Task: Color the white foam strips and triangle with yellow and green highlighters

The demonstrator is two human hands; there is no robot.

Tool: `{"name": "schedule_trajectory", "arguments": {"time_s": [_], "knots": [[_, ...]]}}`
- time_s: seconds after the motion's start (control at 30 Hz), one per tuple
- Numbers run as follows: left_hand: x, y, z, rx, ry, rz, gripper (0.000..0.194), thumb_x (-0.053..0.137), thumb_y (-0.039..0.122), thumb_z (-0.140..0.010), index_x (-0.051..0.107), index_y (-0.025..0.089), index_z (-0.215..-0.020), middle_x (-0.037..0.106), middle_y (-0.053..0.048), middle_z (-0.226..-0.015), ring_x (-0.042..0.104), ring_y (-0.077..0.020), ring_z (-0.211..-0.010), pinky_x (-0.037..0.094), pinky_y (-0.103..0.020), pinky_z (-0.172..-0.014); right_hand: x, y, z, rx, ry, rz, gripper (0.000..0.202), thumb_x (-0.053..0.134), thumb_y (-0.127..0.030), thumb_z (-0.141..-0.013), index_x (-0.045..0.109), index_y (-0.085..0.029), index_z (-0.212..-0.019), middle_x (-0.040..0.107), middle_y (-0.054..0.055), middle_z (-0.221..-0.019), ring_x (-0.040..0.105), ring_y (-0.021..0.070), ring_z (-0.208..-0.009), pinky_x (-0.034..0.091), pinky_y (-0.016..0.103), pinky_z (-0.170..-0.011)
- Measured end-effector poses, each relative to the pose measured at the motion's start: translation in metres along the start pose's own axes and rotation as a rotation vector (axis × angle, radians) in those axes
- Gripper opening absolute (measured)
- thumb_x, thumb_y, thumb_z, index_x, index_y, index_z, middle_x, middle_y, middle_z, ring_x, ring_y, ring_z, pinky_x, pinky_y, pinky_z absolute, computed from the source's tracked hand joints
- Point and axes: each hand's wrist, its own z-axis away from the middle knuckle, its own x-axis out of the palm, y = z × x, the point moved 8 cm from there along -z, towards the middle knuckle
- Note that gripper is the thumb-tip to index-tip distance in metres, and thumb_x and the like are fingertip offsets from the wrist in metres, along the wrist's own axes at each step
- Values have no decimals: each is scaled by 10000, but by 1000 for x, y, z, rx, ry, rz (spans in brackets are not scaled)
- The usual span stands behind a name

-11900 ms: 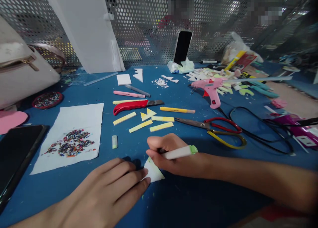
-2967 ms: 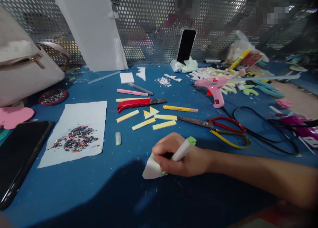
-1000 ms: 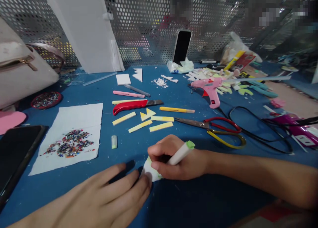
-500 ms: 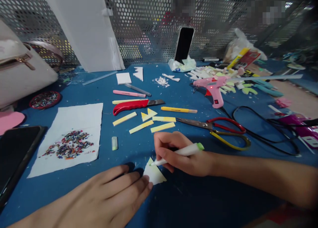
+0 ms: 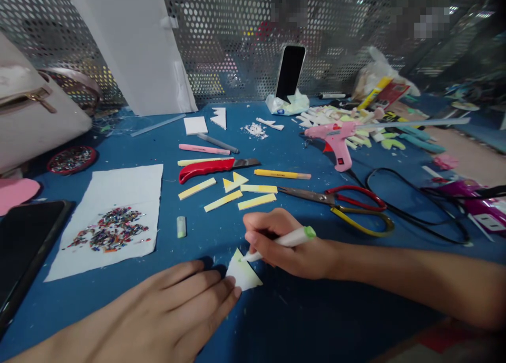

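A small white triangular piece [image 5: 244, 272] with pale green colouring near its upper corner lies on the blue table. My left hand [image 5: 169, 310] rests flat, its fingertips pressing the piece's left edge. In my right hand [image 5: 284, 244] is a white marker with a green end [image 5: 294, 237], gripped between thumb and fingers, its tip at the piece's upper right edge. The marker's cap [image 5: 181, 227] lies above my left hand. Yellow-tinted strips [image 5: 256, 201] and a yellow zigzag piece [image 5: 235, 182] lie farther back.
Scissors [image 5: 336, 197], a red-handled cutter [image 5: 209, 168], a yellow marker [image 5: 282, 174] and a pink glue gun [image 5: 336, 139] lie beyond my hands. At left are a paper sheet with beads [image 5: 134, 186] and a phone [image 5: 31, 252]. Another phone [image 5: 290, 73] stands at the back.
My right hand and the marker have shifted slightly, the marker's green end tilting a little left. My left hand stays on the piece. The whole view has shifted slightly.
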Motion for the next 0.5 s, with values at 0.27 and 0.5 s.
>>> {"name": "schedule_trajectory", "arguments": {"time_s": [0.27, 0.5], "knots": [[2, 1, 2, -3, -2, 16, 367, 424, 276, -1071, 577, 138, -1374, 685, -7, -1244, 553, -165, -1197, 141, -306, -1247, 3, -3, 0, -9, -66, 16, 388, 501, -301, -987, 387, -170, -641, 443, -40, -558, 372, 61, -500, 267, 196, -472], [6, 0, 5, -4, -26, 11, 394, 461, 295, -1059, 544, 140, -1411, 659, 2, -1295, 517, -172, -1247, 103, -322, -1259, 6, 0, 0, 30, -148, -116, 429, 521, -348, -983, 503, -137, -610, 475, -29, -520, 420, 61, -463, 279, 179, -439]]}}
